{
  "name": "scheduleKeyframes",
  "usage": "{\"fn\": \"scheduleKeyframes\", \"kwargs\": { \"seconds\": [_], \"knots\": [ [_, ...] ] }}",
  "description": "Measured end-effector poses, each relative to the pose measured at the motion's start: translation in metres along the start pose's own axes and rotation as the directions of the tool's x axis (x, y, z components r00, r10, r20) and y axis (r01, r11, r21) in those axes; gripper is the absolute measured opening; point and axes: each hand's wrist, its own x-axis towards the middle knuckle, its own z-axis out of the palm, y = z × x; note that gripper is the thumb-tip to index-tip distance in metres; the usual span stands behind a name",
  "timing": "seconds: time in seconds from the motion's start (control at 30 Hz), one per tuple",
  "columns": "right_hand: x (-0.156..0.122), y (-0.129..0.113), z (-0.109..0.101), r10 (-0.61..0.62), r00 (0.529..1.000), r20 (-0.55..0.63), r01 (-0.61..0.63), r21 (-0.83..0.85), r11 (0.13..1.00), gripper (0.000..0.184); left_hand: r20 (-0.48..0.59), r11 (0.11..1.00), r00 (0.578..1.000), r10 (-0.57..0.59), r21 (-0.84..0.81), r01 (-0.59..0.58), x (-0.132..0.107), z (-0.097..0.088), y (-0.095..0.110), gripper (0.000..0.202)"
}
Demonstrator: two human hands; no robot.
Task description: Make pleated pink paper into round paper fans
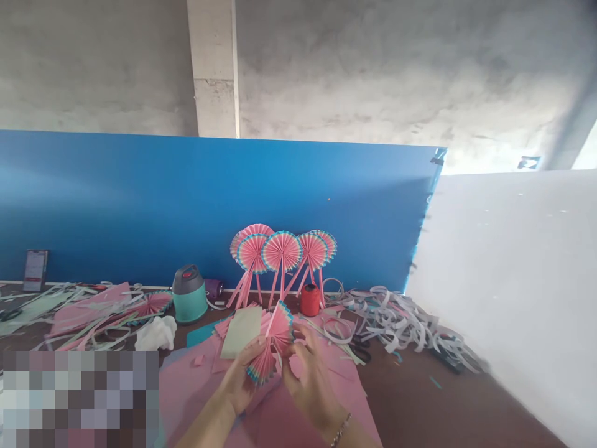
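Observation:
A pleated pink paper fan (281,328) with a blue and cream edge is partly spread between my hands. My left hand (241,372) grips its lower left side, fingers closed round the folds. On the other side my right hand (305,373) pinches the fan's right edge, thumb and fingers bent; a bracelet circles that wrist. Beneath both hands lie large pink paper sheets (186,398). Just behind the left hand is a pale green paper piece (241,333). Finished round pink fans (282,252) on pink sticks lean against the blue partition.
A red cylinder (310,300) stands behind the right hand. Curled white paper strips (396,317) and dark scissors (361,351) lie at right. A teal and grey container (189,295), crumpled white tissue (156,333) and a phone (35,270) are at left. The blue partition (140,205) rises behind.

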Motion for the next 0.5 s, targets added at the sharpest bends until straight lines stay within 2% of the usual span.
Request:
{"fn": "scheduleKeyframes", "kwargs": {
  "seconds": [0.17, 0.33, 0.5],
  "knots": [
    [-0.0018, -0.0037, 0.0016, 0.019, 1.0, 0.022, -0.02, 0.038, 0.999, 0.012, 0.084, 0.999, 0.996, -0.02, -0.042, 0.023, -0.0019, 0.002, 0.0011, 0.009],
    [-0.0039, -0.0034, 0.0014, -0.006, 1.0, 0.027, 0.006, 0.014, 1.0, 0.011, 0.041, 0.993, 0.996, -0.075, -0.092, 0.078, -0.0051, 0.0075, 0.0029, 0.015],
    [-0.007, 0.0003, 0.0053, -0.046, 0.999, 0.009, 0.047, -0.065, 0.997, 0.026, 0.092, 0.988, 0.992, -0.087, -0.122, 0.098, -0.0045, 0.0082, 0.0029, 0.022]
  ]
}}
